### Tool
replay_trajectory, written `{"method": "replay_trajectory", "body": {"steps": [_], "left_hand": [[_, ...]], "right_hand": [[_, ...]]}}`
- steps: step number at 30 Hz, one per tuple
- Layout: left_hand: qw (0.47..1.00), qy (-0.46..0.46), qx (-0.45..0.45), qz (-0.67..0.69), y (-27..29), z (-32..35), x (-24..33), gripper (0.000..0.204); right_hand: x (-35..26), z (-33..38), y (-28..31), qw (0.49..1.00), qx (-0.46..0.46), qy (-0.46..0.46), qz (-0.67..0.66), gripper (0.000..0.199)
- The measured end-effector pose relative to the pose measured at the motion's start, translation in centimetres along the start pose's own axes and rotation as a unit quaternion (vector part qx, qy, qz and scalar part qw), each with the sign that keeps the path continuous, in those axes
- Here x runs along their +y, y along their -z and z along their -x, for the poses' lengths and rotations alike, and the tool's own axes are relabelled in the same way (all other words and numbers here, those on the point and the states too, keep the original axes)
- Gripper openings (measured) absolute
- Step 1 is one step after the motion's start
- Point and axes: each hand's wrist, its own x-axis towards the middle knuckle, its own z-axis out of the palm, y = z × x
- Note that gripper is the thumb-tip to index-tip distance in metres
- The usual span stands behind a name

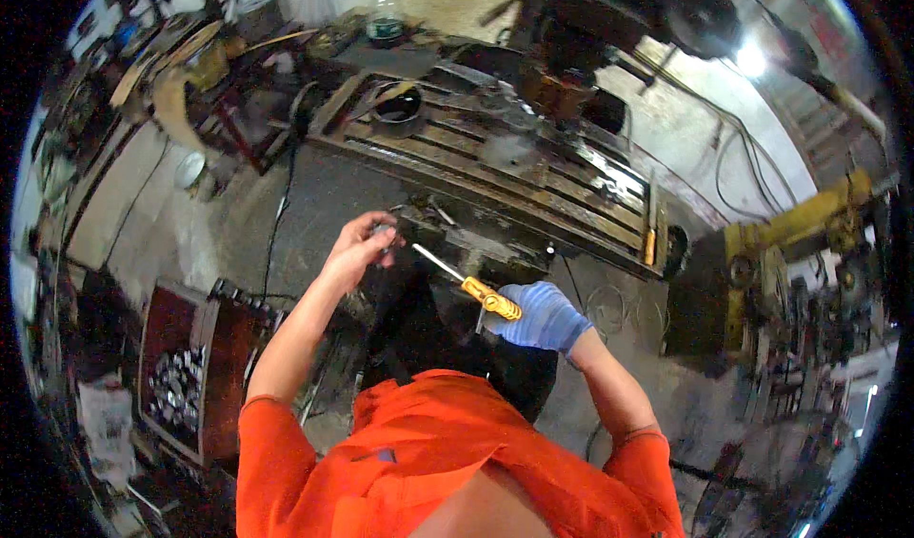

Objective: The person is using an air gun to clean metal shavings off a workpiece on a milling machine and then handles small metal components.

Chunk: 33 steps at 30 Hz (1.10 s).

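My bare left hand (359,249) is closed, fingers curled around a small dark metal piece (383,229) that is partly hidden and blurred. My right hand (543,317) wears a blue striped knit glove. It grips a yellow air blow gun (487,296) whose thin silver nozzle points up and left towards the left hand. A short gap separates the nozzle tip from the left fingers. Both hands are held in front of the near edge of a slotted machine table (447,174).
On the machine table stand a dark round pan (396,105) and a yellow-handled tool (650,243). Lower left, a reddish-brown bin (171,324) holds many small metal parts. A yellow machine (800,219) stands at right. A clear bottle (385,16) sits at the back.
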Motion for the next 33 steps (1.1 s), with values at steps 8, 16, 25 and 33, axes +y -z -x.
{"method": "replay_trajectory", "body": {"steps": [8, 16, 25, 33], "left_hand": [[0.949, 0.034, -0.103, -0.297, -1.5, -1.6, -2.4, 0.028], [0.939, 0.072, -0.151, -0.301, -3.6, -3.1, -1.5, 0.029], [0.987, 0.087, -0.079, -0.106, -4.2, -4.4, -2.5, 0.031], [0.798, -0.218, -0.108, -0.552, -8.9, -8.7, 2.0, 0.038]], "right_hand": [[2.2, 1.3, -0.7, 0.991, -0.103, -0.077, 0.040, 0.049], [7.6, 3.1, 2.0, 0.992, -0.061, -0.107, -0.039, 0.041], [16.2, -3.0, 1.1, 0.930, 0.235, -0.176, -0.220, 0.034], [17.0, -2.9, -4.7, 0.911, 0.279, -0.299, -0.054, 0.048]]}}
